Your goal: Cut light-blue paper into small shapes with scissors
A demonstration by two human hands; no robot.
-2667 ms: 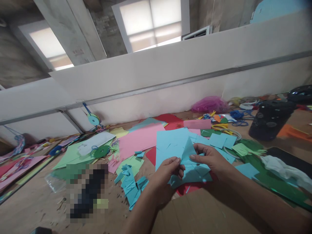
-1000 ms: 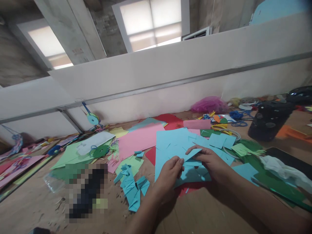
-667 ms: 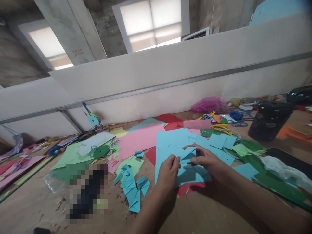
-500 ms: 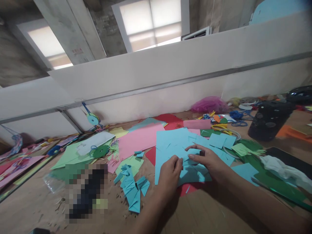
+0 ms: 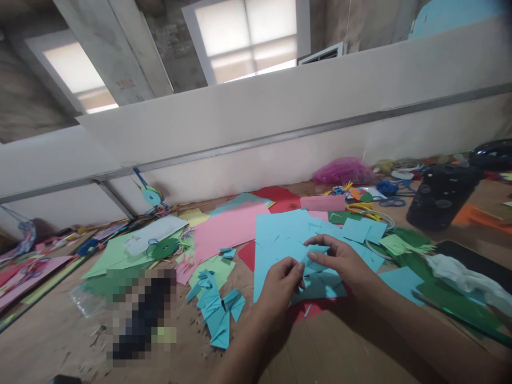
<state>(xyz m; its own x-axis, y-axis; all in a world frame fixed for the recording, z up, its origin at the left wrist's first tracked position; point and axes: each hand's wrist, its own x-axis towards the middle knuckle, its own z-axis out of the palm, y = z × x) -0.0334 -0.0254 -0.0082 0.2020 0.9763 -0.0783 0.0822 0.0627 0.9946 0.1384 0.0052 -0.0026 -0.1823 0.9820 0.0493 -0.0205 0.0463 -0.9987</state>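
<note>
Above a large light-blue sheet of paper (image 5: pixel 276 234), a small folded piece of blue paper (image 5: pixel 316 255) is between my hands. My right hand (image 5: pixel 340 258) has it between thumb and fingers, from the right side. At its left edge is my left hand (image 5: pixel 283 277), fingers curled and thumb pressed in; its fingertips are partly hidden. Small blue slips lie scattered on the large sheet. Left of my left forearm rests a loose pile of folded blue paper pieces (image 5: pixel 216 309). Blue squares (image 5: pixel 357 230) lie beyond my right hand.
Pink paper (image 5: pixel 228 229) and green sheets (image 5: pixel 116 250) spread to the left. A black cup-like container (image 5: pixel 444 197) stands at the right, near a white cloth strip (image 5: pixel 464 277). A magenta mesh bag (image 5: pixel 344 170) sits against the white partition (image 5: pixel 240 154).
My left hand's thumb and fingers have shifted slightly to the right and turned at the small paper's edge. My right hand stays nearly still.
</note>
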